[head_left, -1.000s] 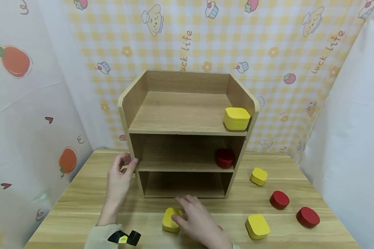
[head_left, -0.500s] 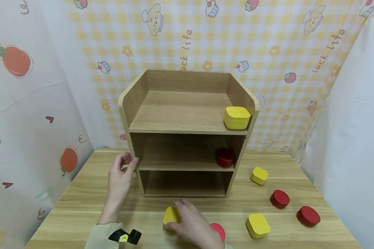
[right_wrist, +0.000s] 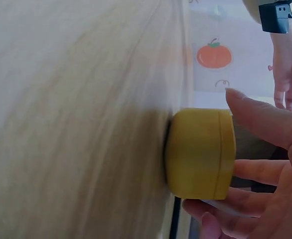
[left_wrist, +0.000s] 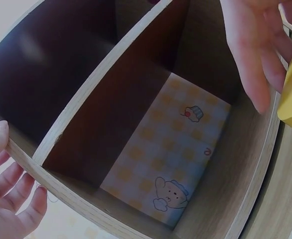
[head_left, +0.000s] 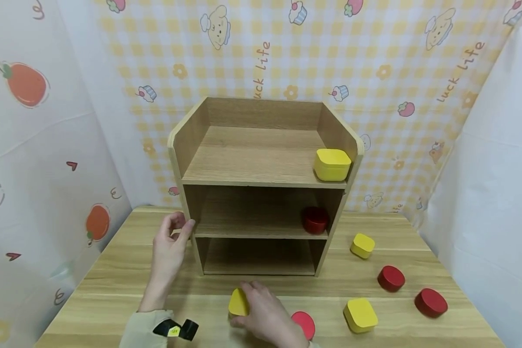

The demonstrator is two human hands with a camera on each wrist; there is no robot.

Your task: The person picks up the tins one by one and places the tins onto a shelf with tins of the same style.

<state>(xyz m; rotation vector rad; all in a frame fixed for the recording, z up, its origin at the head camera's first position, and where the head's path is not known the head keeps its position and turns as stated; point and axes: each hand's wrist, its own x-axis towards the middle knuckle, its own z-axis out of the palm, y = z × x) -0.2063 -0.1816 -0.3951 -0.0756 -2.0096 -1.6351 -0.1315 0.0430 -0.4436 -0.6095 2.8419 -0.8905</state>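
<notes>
A wooden shelf unit (head_left: 261, 183) with three levels stands on the table. My left hand (head_left: 169, 251) holds its left side panel, thumb at the front edge and fingers on the outer face. On the table before the unit is a yellow square box (head_left: 238, 303) with a lid seam. My right hand (head_left: 265, 309) has its thumb and fingers about that box, partly covering it in the head view. In the right wrist view the yellow box (right_wrist: 201, 154) lies between thumb (right_wrist: 258, 117) and fingers, low at the tabletop.
On the top level sits another yellow box (head_left: 332, 165); a red round box (head_left: 315, 220) is on the middle one. A red round box (head_left: 303, 325) lies beside my right wrist. Further right are yellow boxes (head_left: 360, 315) (head_left: 363, 245) and red round ones (head_left: 391, 278) (head_left: 431, 303).
My right hand has moved slightly left and closed in round the yellow box. The red round box by the wrist has come into view. My left hand stays at the side panel.
</notes>
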